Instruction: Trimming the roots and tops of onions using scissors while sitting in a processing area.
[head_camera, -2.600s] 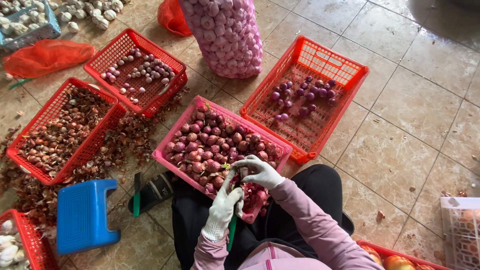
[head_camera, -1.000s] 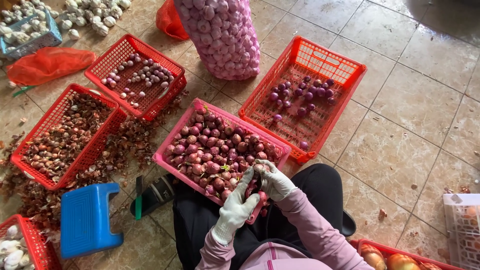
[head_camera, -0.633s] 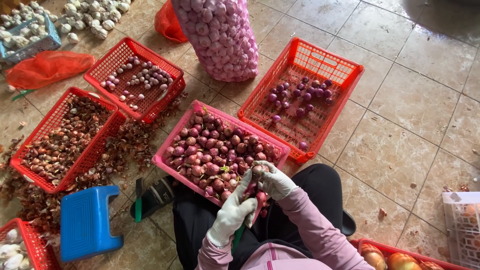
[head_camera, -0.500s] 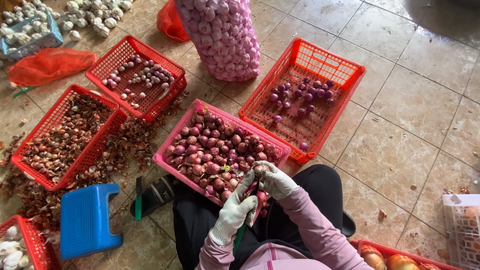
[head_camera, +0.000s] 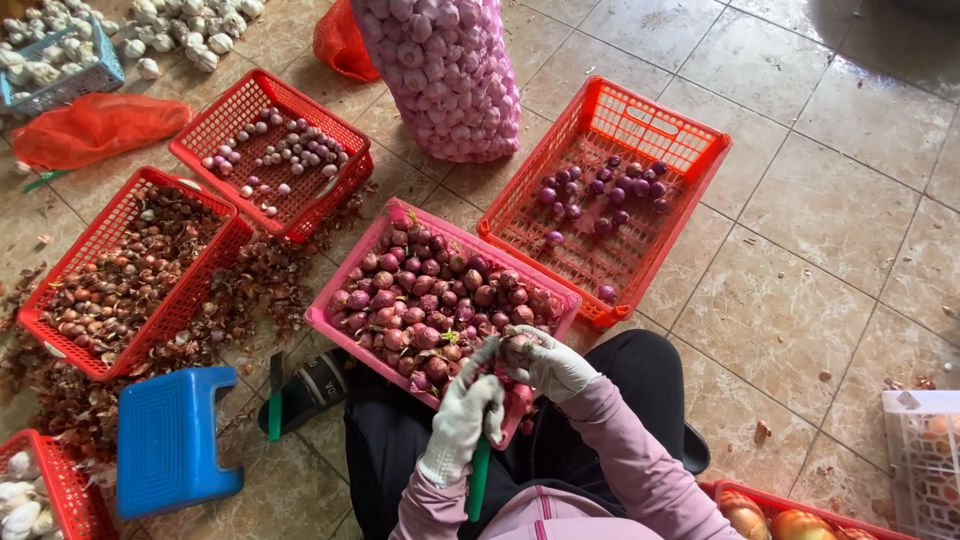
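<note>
At the lower middle of the frame, the person's two gloved hands met over the near edge of a pink basket (head_camera: 345, 325) full of reddish shallots. The right hand (head_camera: 550, 365) was closed around one shallot (head_camera: 517, 348), which sat just above the basket's near rim. The left hand (head_camera: 462, 420) was clenched on a green-handled knife (head_camera: 479, 480), whose handle pointed down toward the person's lap; its blade was hidden behind the glove, so I could not tell if it touched the shallot. Both hands were very near each other, almost touching.

Around them the tiled floor (head_camera: 800, 300) carried many things. To the upper right of the pink basket stood an orange basket (head_camera: 690, 150) with a few purple peeled shallots at its far half. At the top middle, a pink net sack (head_camera: 445, 70) full of bulbs stood between the baskets. In the upper left part, a red basket (head_camera: 330, 130) held some pale peeled shallots, and lower on the left another red basket (head_camera: 60, 330) held brown skins and small bulbs, with loose skins spread on the floor beside it. A blue stool (head_camera: 170, 440) stood at the lower left, and a second green knife (head_camera: 274, 400) lay on the floor just beside a black sandal (head_camera: 315, 385). At the far upper left lay an orange net bag (head_camera: 95, 125) and a blue basket (head_camera: 95, 75) with garlic.
</note>
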